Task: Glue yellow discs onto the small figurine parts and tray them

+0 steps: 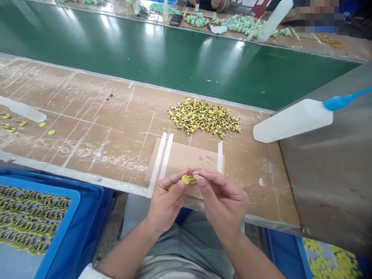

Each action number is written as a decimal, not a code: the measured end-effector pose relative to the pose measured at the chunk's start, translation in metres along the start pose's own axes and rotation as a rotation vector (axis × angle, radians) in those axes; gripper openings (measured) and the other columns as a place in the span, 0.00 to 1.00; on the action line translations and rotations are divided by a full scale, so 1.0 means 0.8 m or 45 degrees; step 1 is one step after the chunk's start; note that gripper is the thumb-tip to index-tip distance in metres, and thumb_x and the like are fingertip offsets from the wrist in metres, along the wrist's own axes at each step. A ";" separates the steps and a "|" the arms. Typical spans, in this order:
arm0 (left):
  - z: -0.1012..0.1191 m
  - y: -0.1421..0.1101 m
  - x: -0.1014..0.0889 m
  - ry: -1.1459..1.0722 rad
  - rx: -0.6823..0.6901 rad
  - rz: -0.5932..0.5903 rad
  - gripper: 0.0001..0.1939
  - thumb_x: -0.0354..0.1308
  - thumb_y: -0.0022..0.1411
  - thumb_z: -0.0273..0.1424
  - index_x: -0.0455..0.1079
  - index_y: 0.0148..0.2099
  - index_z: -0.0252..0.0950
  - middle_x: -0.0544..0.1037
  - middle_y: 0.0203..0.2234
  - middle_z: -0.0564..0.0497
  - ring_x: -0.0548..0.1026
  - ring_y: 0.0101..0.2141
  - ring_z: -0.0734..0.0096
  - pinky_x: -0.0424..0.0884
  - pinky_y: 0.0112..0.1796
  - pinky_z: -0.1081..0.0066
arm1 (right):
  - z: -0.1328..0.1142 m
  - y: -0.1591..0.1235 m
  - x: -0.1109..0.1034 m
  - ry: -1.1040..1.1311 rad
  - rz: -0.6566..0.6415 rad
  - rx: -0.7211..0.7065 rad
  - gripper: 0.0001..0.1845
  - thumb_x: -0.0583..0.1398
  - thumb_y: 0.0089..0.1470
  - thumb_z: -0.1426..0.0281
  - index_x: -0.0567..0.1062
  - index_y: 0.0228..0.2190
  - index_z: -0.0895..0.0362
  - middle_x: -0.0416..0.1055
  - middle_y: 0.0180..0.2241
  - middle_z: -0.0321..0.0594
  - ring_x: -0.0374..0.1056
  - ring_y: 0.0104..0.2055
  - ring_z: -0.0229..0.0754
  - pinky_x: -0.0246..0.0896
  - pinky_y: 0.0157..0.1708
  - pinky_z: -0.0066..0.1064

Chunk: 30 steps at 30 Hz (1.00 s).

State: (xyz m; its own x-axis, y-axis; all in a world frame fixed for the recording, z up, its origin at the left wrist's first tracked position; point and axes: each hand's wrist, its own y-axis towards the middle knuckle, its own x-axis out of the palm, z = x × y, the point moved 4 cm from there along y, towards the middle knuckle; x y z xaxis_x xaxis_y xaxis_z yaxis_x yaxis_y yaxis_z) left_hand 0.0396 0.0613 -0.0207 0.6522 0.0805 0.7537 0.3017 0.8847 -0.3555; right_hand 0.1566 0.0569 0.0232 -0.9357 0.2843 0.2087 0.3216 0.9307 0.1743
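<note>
My left hand point(167, 201) and my right hand point(221, 201) meet over the near edge of the bench, both pinched on a small yellow piece point(186, 179) held between the fingertips. More yellow shows under my left fingers. Just beyond the hands lies a cardboard sheet point(186, 157) with white strips point(162, 157) stuck along it. A heap of small yellow and brown parts point(203, 116) sits farther back on the bench.
A white squeeze bottle with a blue nozzle point(293, 120) lies at the right. Blue bins point(69, 217) of yellow parts stand at lower left and lower right. A green conveyor belt point(162, 54) runs behind; another person's hands and teal parts point(235, 23) are across it.
</note>
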 end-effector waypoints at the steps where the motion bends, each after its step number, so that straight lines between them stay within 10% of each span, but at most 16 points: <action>1: 0.000 0.000 0.000 0.001 -0.001 -0.001 0.12 0.68 0.57 0.34 0.81 0.45 0.40 0.68 0.17 0.56 0.52 0.16 0.88 0.50 0.17 0.82 | 0.000 0.000 -0.001 -0.004 0.004 -0.004 0.12 0.65 0.54 0.79 0.81 0.38 0.52 0.80 0.38 0.39 0.78 0.42 0.45 0.77 0.44 0.37; 30: -0.001 0.001 -0.001 0.071 0.065 0.109 0.13 0.70 0.54 0.36 0.82 0.43 0.39 0.62 0.14 0.59 0.51 0.16 0.86 0.48 0.18 0.78 | -0.002 0.001 -0.002 -0.285 -0.066 -0.245 0.13 0.66 0.51 0.80 0.80 0.36 0.51 0.80 0.36 0.39 0.78 0.40 0.47 0.76 0.44 0.43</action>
State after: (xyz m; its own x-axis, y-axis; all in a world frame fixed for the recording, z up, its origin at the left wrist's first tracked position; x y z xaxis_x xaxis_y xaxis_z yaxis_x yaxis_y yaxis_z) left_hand 0.0402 0.0612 -0.0218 0.7123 0.1324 0.6893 0.2084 0.8979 -0.3878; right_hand 0.1586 0.0567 0.0246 -0.9534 0.3012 -0.0184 0.2743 0.8905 0.3629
